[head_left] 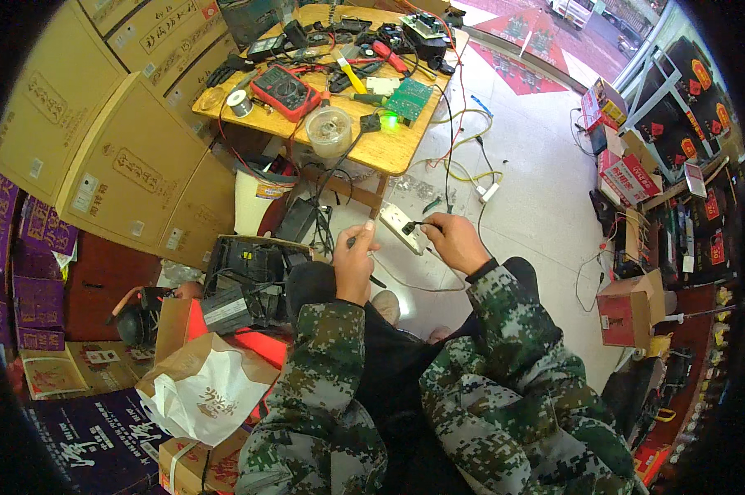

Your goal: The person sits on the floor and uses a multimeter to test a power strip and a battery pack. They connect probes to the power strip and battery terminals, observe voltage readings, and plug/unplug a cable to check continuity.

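Observation:
My left hand [354,262] is closed around a slim dark rod-like thing, mostly hidden in the fist, the thumb pointing up. To its right my right hand [459,242] pinches a short black lead with a small black plug-like end [409,228]. That end lies over a white power strip [397,224] on the floor in front of me; whether it sits in a socket I cannot tell. A pale cable [418,288] curves across the floor below both hands.
Ahead stands a wooden table [371,157] bearing a red multimeter [286,91], a solder spool [239,102], a clear round tub [329,130] and a green circuit board [408,100]. Cardboard boxes [141,169] are stacked at left. Pliers [432,205] and loose cables lie on the floor.

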`<state>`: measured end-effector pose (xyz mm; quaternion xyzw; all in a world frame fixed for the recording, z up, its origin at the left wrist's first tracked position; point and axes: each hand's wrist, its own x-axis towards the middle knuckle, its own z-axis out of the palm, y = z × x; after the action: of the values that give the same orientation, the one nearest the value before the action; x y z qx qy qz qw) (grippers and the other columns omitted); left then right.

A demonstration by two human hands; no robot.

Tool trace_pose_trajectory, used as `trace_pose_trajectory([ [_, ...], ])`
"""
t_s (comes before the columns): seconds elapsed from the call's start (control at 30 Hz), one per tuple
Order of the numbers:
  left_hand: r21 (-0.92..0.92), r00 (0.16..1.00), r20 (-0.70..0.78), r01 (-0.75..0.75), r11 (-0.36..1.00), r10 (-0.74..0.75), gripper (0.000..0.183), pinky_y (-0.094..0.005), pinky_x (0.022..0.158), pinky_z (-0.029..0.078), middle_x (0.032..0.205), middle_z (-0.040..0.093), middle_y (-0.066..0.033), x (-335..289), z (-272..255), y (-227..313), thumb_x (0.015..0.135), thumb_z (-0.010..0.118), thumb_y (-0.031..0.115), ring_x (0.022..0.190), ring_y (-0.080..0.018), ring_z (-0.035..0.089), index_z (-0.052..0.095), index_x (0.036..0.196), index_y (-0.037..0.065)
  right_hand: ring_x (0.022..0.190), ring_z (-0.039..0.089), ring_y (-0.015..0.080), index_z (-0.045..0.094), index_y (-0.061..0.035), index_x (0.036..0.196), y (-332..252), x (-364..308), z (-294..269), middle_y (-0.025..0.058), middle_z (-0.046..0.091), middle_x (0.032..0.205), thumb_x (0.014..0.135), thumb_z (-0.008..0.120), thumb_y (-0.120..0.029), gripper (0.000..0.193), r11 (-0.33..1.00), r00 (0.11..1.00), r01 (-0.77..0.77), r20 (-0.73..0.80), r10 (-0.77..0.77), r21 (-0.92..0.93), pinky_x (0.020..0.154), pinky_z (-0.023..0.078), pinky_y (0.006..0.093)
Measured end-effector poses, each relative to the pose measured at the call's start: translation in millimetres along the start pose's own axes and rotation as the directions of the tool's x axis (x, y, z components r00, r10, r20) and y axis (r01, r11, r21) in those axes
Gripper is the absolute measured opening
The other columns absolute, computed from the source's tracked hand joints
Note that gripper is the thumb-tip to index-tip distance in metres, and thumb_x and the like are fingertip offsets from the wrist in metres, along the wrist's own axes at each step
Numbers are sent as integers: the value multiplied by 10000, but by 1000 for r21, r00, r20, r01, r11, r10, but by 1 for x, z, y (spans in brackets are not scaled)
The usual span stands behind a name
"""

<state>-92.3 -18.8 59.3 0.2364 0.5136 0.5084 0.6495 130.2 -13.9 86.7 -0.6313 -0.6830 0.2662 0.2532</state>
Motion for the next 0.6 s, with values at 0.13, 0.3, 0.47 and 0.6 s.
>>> trace_pose_trajectory([
  [0.13, -170, 985, 95, -128, 977, 146, 123, -255, 541, 400, 1011, 566, -69, -8, -25, 17, 938, 572, 54, 738, -114, 508, 578, 1060, 37, 878, 704, 427, 770, -41, 1006, 29, 34, 36, 230, 733, 926, 938, 616, -211, 239, 981, 998, 9, 63, 3, -194, 801, 556, 514],
  [0.3, -344, 936, 179, -228, 911, 302, 234, -335, 709, 455, 1138, 579, -144, -44, -61, 51, 842, 498, 43, 861, -197, 538, 584, 1051, -20, 978, 719, 426, 770, -24, 981, 58, 79, 86, 230, 752, 998, 864, 678, -243, 265, 906, 954, -44, 252, 164, -421, 859, 574, 512],
  [0.47, -375, 964, 102, -192, 907, 246, 455, -356, 798, 481, 1097, 641, -141, -64, -102, 60, 908, 521, 92, 884, -203, 570, 569, 1350, -4, 1031, 716, 411, 777, -57, 998, 88, 110, 138, 223, 754, 1056, 861, 668, -225, 242, 925, 939, -79, 283, 194, -372, 902, 573, 503],
  [0.6, -446, 957, 182, -124, 886, 226, 590, -393, 843, 450, 948, 589, -84, -63, -126, 50, 1009, 528, 154, 861, -197, 534, 398, 1576, 52, 1082, 709, 371, 802, -164, 1144, 120, 114, 169, 188, 747, 1154, 874, 608, -154, 332, 914, 934, -50, 305, 185, -402, 951, 566, 439],
])
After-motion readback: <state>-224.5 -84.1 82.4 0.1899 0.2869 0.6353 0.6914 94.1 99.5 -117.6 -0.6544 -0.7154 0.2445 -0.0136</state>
